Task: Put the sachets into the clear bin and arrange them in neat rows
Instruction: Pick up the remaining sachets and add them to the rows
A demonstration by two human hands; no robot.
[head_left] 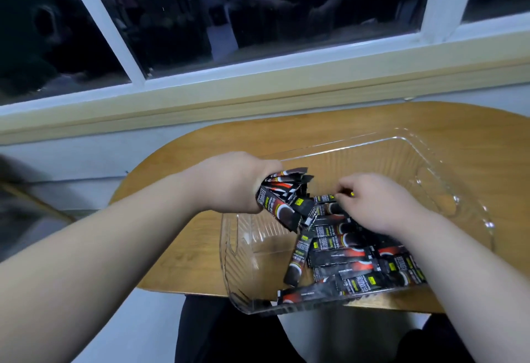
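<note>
Sachets (344, 258) lie in rough rows at the 5 o'clock corner of the clear bin (387, 150), under the right hand (370, 202), which pinches one sachet (325, 198); at 9 o'clock the left hand (235, 182) grips a bundle (282, 202).

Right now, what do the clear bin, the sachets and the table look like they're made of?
Clear bin: rigid transparent plastic, glossy, with see-through ribbed walls and bright glints.
Sachets: thin printed film, probably foil-lined plastic, with a slight sheen and creases.
Table: wood or wood-look laminate, satin, with visible grain lines.
</note>
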